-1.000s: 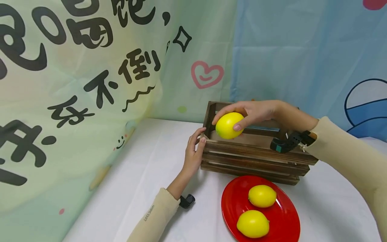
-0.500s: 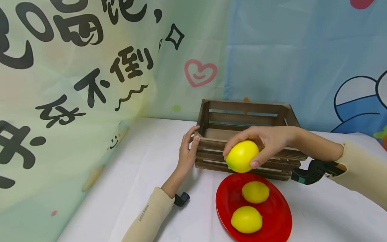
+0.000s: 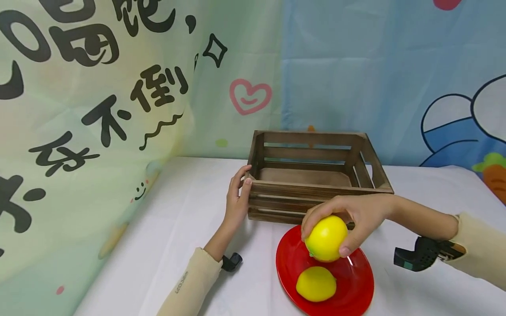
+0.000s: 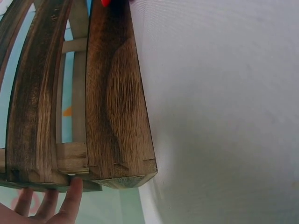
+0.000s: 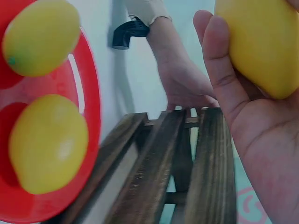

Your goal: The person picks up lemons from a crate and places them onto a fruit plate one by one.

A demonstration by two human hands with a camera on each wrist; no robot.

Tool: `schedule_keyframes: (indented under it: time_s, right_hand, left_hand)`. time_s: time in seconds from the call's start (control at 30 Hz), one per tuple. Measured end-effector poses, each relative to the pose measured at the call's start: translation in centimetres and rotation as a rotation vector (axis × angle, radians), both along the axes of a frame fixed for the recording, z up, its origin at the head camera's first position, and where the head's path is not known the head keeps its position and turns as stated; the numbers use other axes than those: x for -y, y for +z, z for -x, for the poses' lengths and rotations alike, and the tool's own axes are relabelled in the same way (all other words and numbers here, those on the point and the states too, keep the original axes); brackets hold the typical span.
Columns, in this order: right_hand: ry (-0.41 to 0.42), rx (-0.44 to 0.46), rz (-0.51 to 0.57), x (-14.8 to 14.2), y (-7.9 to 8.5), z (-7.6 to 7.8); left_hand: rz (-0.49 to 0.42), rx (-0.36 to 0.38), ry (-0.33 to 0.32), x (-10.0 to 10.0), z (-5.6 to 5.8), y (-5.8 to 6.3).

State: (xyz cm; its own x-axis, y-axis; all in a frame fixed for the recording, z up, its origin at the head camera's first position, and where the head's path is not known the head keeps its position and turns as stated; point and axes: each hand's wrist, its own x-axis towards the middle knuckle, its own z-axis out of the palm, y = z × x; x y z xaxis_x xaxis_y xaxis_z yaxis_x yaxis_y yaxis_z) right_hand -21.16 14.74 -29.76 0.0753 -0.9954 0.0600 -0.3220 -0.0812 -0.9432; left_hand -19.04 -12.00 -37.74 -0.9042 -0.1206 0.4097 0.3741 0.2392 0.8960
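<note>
My right hand (image 3: 356, 219) grips a yellow lemon (image 3: 326, 238) between thumb and fingers, over the far part of a red plate (image 3: 357, 298). One lemon (image 3: 316, 284) lies in view on the plate. A second plate lemon (image 5: 48, 143) shows in the right wrist view and is hidden in the head view behind the held one. My left hand (image 3: 238, 197) holds the left end of a brown slatted wooden crate (image 3: 284, 189), thumb at the front corner and fingers along its end. In the left wrist view its fingertips touch the crate's end (image 4: 121, 182).
The crate stands behind the plate, its bare floor (image 3: 304, 176) showing. Both rest on a white cloth-covered table (image 3: 189, 210). A printed fabric backdrop (image 3: 336, 66) hangs close behind and along the left.
My right hand has carried the lemon from over the crate's inside, across its front rim, down to above the plate. My left hand keeps its place on the crate; the head view has shifted slightly.
</note>
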Motion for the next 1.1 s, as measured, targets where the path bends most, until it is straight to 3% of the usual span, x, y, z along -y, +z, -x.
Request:
schedule_keyframes:
  time_s: [0.3, 0.5, 0.63, 0.77, 0.87, 1.1]
  right_hand:
    - [-0.029, 0.056, 0.017, -2.4, -4.5, -2.1]
    - [-0.106, 0.05, -0.022, -4.1, -6.8, -3.3]
    - [-0.19, 0.05, -0.083, -5.3, -7.8, -4.3]
    - [-0.285, 0.036, -0.079, -6.4, -8.6, -5.2]
    - [-0.347, 0.026, -0.066, -6.8, -9.3, -5.7]
    - [-0.383, -0.052, 0.008, -7.1, -11.2, -6.5]
  left_hand:
    - [0.008, 0.013, -0.009, -0.1, -0.7, 0.5]
    - [0.005, 0.003, -0.017, 0.1, -0.4, 0.6]
    - [-0.003, 0.008, -0.016, 0.2, 0.8, -1.0]
    - [-0.012, 0.002, -0.022, 0.3, 1.9, -2.8]
    - [-0.022, -0.008, -0.022, 0.4, 1.9, -3.2]
    - [-0.006, -0.026, -0.021, 0.8, 1.8, -3.2]
